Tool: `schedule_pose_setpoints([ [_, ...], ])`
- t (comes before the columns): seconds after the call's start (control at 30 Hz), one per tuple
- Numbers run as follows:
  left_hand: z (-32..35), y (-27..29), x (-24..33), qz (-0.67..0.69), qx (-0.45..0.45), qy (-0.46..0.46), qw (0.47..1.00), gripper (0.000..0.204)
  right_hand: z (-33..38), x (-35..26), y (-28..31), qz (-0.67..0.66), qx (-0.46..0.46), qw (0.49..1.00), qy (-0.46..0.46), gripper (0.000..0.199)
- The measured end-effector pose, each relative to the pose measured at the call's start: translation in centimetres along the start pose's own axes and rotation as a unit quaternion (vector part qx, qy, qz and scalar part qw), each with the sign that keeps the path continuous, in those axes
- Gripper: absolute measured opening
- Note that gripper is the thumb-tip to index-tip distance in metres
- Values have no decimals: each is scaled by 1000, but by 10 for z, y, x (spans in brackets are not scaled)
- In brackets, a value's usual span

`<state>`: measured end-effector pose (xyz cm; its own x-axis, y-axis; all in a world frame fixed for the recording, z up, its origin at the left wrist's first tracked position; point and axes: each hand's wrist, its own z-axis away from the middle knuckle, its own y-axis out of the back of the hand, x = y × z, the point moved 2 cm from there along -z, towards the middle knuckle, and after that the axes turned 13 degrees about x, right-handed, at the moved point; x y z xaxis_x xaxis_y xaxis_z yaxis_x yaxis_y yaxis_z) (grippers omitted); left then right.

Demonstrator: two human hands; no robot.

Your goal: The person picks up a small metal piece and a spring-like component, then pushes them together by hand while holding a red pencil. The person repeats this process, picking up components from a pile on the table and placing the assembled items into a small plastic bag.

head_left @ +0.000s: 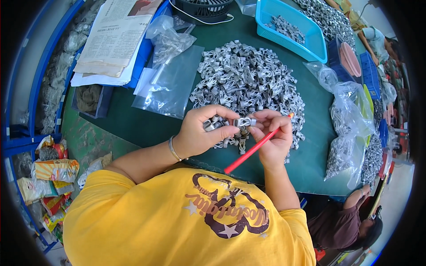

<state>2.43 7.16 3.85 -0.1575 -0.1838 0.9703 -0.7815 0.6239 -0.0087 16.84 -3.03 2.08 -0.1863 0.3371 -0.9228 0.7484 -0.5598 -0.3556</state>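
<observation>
My left hand (195, 135), a metal bracelet at its wrist, is closed with several small grey metal fittings in its palm. Between its thumb and forefinger and the fingertips of my right hand (274, 144) sits one silver metal loop fitting (242, 122). The right hand also has a red pencil (252, 153) lying slantwise through its fingers, pointing down to the left. Just beyond both hands rises a heap of similar metal fittings (248, 80), each with a loop and a ribbed end.
On the green table (128, 126) lie clear plastic bags (171, 88) and newspapers (117, 37) at the left. A blue basket (290, 29) with small parts and a black fan (202, 11) stand at the back. Bagged fittings (346, 133) lie right; a co-worker (346, 221) is beyond.
</observation>
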Motion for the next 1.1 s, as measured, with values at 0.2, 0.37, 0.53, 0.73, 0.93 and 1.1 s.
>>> schedule_pose_setpoints([
  [0.2,4,0,-11,74,16,146,986,17,1,-13,-12,22,-8,989,147,41],
  [0.37,-1,-6,-14,-120,78,-136,980,22,0,-18,-18,-106,72,989,71,31],
  [0.53,-27,-29,41,-73,62,-257,962,25,9,-8,-44,-230,101,957,-148,26],
  [0.73,-38,-42,54,-237,20,-403,884,39,-8,-13,-33,-471,142,827,-273,33],
  [0.93,-40,-24,43,-143,59,-284,946,19,13,-72,44,-539,145,811,-174,23],
  [1.1,-11,-4,12,-301,-237,-165,909,14,112,-103,158,-401,311,861,14,25],
])
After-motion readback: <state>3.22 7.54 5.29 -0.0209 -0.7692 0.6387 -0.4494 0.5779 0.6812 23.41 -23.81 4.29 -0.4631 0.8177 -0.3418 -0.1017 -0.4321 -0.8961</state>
